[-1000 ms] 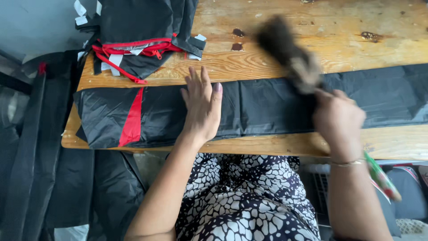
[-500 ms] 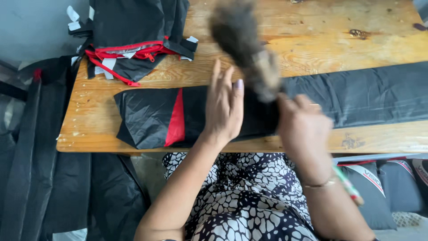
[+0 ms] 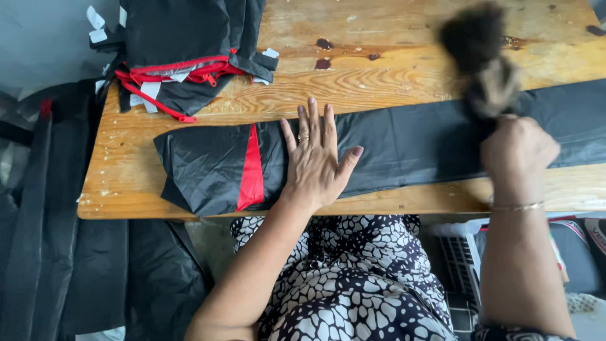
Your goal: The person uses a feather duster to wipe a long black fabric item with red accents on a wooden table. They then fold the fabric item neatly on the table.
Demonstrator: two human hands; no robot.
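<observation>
The left hand (image 3: pixel 317 161) lies flat and open, fingers spread toward twelve o'clock, palm pressing on a long black cloth (image 3: pixel 404 148) stretched across the near edge of the tabletop (image 3: pixel 385 57); a ring shows on one finger. The right hand (image 3: pixel 517 151), at three o'clock from the left, is closed in a fist around the handle of a brush (image 3: pixel 483 60), whose dark bristle head blurs just above the fist at about twelve o'clock, over the cloth's far edge. A thin bracelet (image 3: pixel 516 206) circles the right wrist. The cloth runs from about nine o'clock to three o'clock across the wooden surface, passing out of view on the right, and a red stripe (image 3: pixel 252 170) crosses it just at nine o'clock of the left hand, beside the thumbless side of the palm. At roughly eleven o'clock from the left hand, well apart from it, a pile (image 3: pixel 183 57) of folded black pieces with red trim and white tags sits at the far left corner of the tabletop, partly hanging over the edge. More black fabric (image 3: pixel 57 221) hangs or lies beyond the left edge at nine o'clock. The person's black-and-white patterned dress (image 3: pixel 353 284) fills the space at six o'clock, below the tabletop edge.
</observation>
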